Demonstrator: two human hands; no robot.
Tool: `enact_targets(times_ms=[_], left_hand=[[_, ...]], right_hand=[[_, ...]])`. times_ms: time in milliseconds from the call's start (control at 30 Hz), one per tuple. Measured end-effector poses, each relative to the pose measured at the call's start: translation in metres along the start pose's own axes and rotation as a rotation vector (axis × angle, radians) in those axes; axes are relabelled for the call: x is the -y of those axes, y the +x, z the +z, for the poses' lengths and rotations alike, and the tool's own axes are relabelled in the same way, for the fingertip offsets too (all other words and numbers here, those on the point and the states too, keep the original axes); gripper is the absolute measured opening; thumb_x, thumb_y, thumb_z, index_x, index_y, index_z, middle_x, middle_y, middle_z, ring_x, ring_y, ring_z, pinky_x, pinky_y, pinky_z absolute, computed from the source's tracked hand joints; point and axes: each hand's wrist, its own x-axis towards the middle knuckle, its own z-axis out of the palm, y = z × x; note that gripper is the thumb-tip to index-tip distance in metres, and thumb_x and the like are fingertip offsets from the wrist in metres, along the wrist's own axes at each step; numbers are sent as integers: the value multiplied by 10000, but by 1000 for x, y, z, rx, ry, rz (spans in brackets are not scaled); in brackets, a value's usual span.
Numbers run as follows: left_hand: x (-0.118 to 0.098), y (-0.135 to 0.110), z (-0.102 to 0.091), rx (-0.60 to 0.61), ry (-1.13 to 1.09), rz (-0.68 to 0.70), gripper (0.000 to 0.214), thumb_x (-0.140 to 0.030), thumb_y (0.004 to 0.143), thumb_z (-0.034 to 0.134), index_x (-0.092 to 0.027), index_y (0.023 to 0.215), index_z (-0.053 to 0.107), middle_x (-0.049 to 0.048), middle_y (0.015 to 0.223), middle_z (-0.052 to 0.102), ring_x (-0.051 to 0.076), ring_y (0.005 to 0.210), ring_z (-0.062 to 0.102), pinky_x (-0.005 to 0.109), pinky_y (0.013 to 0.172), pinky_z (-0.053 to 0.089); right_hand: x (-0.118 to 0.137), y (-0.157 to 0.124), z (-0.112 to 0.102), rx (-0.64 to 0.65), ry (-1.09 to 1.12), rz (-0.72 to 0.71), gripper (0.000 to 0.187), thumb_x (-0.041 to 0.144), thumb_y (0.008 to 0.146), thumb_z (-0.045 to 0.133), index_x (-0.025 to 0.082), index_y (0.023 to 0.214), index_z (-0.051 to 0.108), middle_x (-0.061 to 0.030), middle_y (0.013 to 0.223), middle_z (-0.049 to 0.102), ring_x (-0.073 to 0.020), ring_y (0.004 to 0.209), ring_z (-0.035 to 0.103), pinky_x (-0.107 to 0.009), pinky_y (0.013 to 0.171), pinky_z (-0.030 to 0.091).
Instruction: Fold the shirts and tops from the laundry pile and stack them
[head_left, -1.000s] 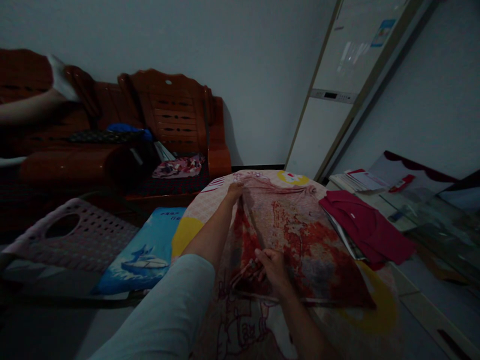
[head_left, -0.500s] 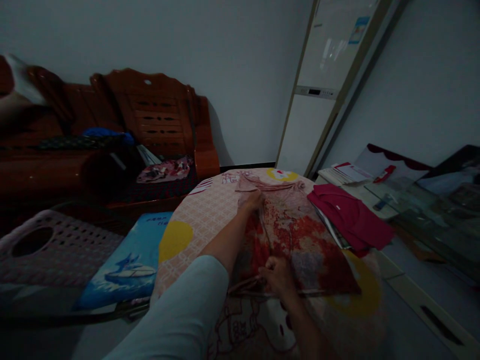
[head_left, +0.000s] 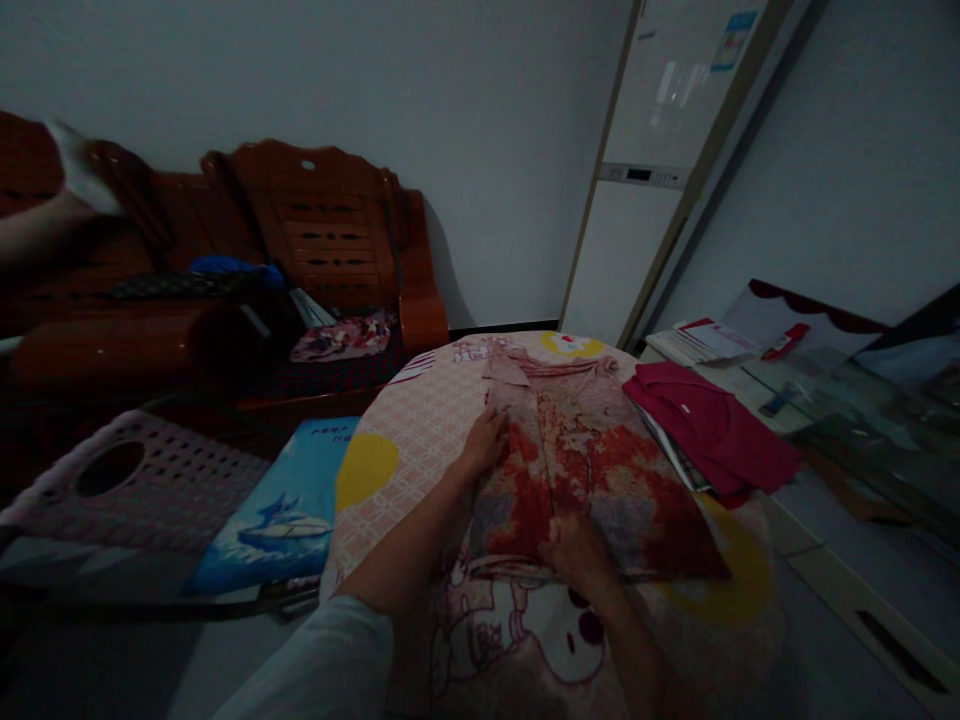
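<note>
Wall fills the upper frame, grey and dim, with a tall white cabinet (head_left: 660, 170) leaning in at the upper right. Sofa (head_left: 225, 270) of dark red wood runs along the left, strewn with clothes, and another person's arm (head_left: 45, 225) reaches in at the far left edge. Below the sofa, at lower left, lies a pale perforated basket (head_left: 142, 480), with a blue cushion (head_left: 289, 500) bearing a boat picture just beside it. The round bench (head_left: 405, 440) takes the centre and lower middle of the frame, covered by a pink checked cloth with yellow dots and a cartoon print near the bottom edge. At centre on the bench lies the garment (head_left: 592, 470), red and grey patterned, spread flat with its left side folded inward and its neckline toward the far edge. A maroon shirt (head_left: 712, 430) rests folded at the right rim of the bench, touching papers beneath it. The left hand (head_left: 487, 440) lies flat, fingers spread, grip released, pressing the garment's folded left edge at mid-frame. The right hand (head_left: 574, 550) sits lower, on the near hem; it rests on the fabric, but I cannot tell whether its grip is clenched on the cloth or loose.
</note>
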Motion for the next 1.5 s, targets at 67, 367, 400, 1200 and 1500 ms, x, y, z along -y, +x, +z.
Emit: enact_targets(times_ms=[67, 367, 400, 1200, 1500], left_hand=[[-1, -21, -3, 9, 107, 6, 464, -209, 913, 493, -158, 1374, 502, 163, 1453, 473, 268, 1349, 449, 446, 1130, 362], [-46, -55, 2, 107, 211, 173, 566, -336, 945, 452, -156, 1476, 378, 148, 1550, 369, 270, 1453, 301, 480, 1177, 263], [-52, -60, 7, 132, 218, 196, 574, -372, 956, 431, -164, 1486, 367, 139, 1554, 366, 268, 1453, 301, 486, 1180, 256], [-73, -85, 16, 231, 154, 431, 674, -578, 960, 378, -254, 1540, 258, 129, 1578, 317, 311, 1460, 279, 565, 1174, 178], [-73, -86, 15, 240, 142, 423, 651, -570, 971, 357, -269, 1538, 256, 131, 1584, 301, 306, 1465, 267, 564, 1172, 174]], right_hand=[[-1, -1, 1, 5, -70, -23, 72, 109, 667, 627, 156, 619, 651, -41, 649, 651, -122, 600, 536, -237, 558, 298], [-6, -1, -1, 19, -36, -37, 111, 107, 665, 613, 166, 571, 612, -21, 605, 617, -117, 567, 506, -242, 537, 276], [-8, -1, -3, 27, 2, -25, 123, 125, 671, 624, 168, 558, 598, -12, 583, 605, -113, 555, 497, -240, 534, 274], [-152, 4, -53, -636, -420, 413, 344, 136, 896, 360, 74, 1017, 676, -186, 963, 671, -244, 923, 620, -307, 804, 418], [-179, 2, -61, -438, -439, 660, 368, 251, 923, 401, 74, 953, 722, -225, 950, 702, -281, 837, 685, -338, 659, 450]])
